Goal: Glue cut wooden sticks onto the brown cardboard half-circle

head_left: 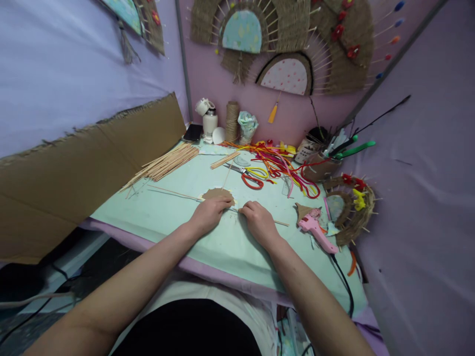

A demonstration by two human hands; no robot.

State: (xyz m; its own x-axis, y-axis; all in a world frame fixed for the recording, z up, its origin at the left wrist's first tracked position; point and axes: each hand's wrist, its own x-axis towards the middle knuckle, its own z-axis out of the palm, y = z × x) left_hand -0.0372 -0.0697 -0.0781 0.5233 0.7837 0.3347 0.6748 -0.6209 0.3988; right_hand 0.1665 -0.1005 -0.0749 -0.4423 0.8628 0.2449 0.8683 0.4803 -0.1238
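On the mint tablecloth lies a small brown cardboard semicircle (218, 194), with one thin stick (227, 174) standing out from its far edge and other thin sticks (172, 193) reaching left from it. My left hand (211, 213) rests against the near side of the semicircle, its fingers closed at the edge. Just to the right, my right hand (257, 220) pinches a thin wooden stick (282, 223), whose end sticks out past the hand. The fingertips of both hands are close together, and the part of the stick between them is mostly hidden.
A pink glue gun (317, 231) with a black cord lies at right, beside a decorated wreath-like piece (356, 212). Scissors (252, 177), coloured pipe cleaners (272, 160) and a stick bundle (170, 163) lie farther back. A cardboard sheet (92, 163) stands at left; twine (232, 121) stands behind.
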